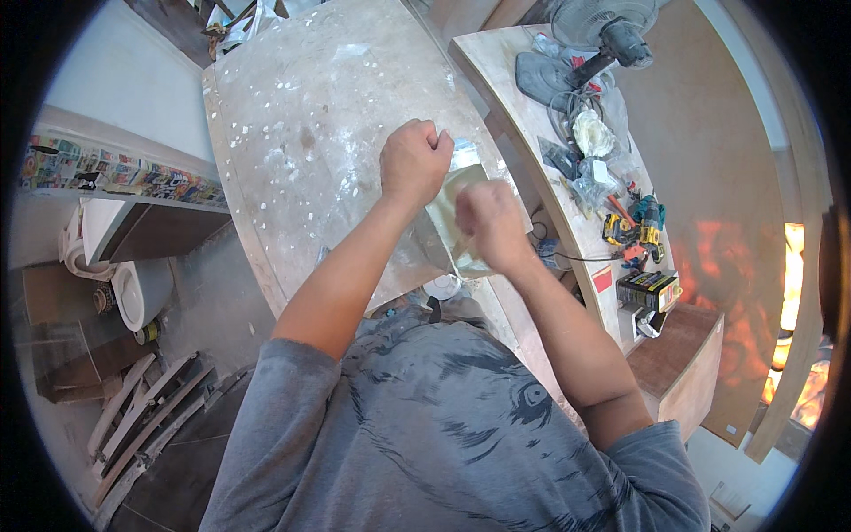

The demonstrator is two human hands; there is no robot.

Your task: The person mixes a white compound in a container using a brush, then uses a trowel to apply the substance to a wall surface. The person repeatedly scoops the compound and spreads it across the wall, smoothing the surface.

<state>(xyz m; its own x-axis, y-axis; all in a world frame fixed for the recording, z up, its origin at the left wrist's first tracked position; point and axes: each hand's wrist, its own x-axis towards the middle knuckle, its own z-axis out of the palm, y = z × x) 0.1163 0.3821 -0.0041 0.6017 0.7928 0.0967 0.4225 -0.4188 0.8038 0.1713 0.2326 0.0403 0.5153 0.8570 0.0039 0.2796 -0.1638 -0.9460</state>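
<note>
My left hand (415, 163) is closed in a fist over the pale worktable, by the upper left side of a yellowish-green box-like piece (470, 179). Whatever its fingers hold, if anything, is hidden. Over the middle of that piece is my right hand (493, 223), smeared by motion. Its fingers look curled, and a thin pale thing seems to stick out below them, too blurred to name. The box-like piece has pale sides and lies at the near right part of the worktable (292, 160), close to my body. Both hands partly cover it.
White flecks dot the worktable. On the right, a side bench (514, 111) carries a fan (612, 40), cables, plastic bags, a yellow-and-black cordless drill (618, 230) and a black box (650, 289). Curved strips (146, 417) lean at the lower left, near a white toilet bowl (137, 297).
</note>
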